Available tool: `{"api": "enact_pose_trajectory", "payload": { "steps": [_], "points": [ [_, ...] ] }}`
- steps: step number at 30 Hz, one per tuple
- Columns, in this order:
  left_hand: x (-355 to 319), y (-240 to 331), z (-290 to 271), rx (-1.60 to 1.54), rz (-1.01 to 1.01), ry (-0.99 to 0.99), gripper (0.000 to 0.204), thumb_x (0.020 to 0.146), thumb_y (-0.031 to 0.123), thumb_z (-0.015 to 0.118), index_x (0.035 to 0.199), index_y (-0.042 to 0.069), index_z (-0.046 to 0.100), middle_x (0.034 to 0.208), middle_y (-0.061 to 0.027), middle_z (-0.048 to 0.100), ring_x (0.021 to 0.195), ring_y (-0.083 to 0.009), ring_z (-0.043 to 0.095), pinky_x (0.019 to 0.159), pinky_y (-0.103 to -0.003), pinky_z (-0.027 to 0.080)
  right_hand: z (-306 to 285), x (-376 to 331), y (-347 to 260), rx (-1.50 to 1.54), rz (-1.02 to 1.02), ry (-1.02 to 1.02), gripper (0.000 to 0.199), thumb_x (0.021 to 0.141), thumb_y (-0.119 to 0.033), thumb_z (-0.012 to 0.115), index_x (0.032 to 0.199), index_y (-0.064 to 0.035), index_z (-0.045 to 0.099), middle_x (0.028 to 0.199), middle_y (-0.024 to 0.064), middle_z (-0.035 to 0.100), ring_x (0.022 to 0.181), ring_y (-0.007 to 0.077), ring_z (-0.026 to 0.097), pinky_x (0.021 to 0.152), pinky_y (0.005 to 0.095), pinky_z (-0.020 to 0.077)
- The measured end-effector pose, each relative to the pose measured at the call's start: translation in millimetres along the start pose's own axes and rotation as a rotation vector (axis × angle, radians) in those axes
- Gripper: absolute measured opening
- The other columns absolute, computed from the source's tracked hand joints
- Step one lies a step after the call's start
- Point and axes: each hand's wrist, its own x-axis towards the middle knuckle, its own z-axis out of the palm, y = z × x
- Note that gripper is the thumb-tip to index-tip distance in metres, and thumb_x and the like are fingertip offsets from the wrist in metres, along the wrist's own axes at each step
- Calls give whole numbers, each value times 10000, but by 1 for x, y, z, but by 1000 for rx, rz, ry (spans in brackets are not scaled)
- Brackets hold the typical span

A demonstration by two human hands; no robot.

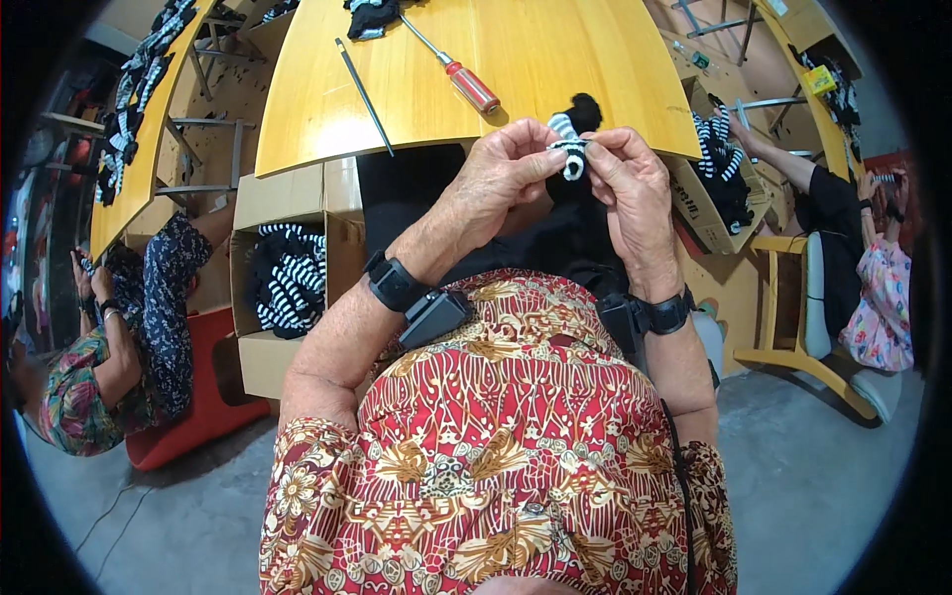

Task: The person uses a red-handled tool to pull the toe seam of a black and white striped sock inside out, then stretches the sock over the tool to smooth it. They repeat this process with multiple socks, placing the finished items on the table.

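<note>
Both my hands pinch a small black-and-white striped knitted fabric piece (569, 149), left hand (501, 178) and right hand (630, 183) closed on it. Beyond them, a red-handled screwdriver (466, 82) lies on the yellow wooden counter (555, 59).

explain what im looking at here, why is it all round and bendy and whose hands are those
This is one picture from a wide fisheye camera worn on a person's head, looking down, so straight edges curve. The forearms rising from below are the wearer's own. The left hand and right hand pinch a small black-and-white striped knitted piece between them. Both wrists wear black bands. Ahead is a yellow wooden table with a red-handled screwdriver and a thin metal rod. A cardboard box of similar striped pieces stands at the left. Other people sit on both sides.
</note>
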Motion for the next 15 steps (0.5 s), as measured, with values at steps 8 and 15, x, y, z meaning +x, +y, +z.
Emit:
{"api": "enact_pose_trajectory", "payload": {
  "steps": [8, 15],
  "points": [
    [-1, 1, 7, 116, 85, 204, 86, 910, 148, 627, 911, 90, 564, 741, 48, 546, 592, -27, 428, 518, -164, 334, 6, 1, -2, -22, -17, -48, 36, 899, -76, 619, 905, -41, 618, 722, -43, 554, 581, 15, 433, 485, 160, 301],
    [3, -2, 5, 91, 129, 169, 98, 926, 163, 606, 937, 84, 549, 744, 43, 534, 574, -28, 410, 508, -160, 322, 5, 2, 2, -87, 41, 17, 49, 893, -107, 633, 895, -58, 624, 702, -58, 531, 582, 13, 435, 493, 159, 303]
  ]
}}
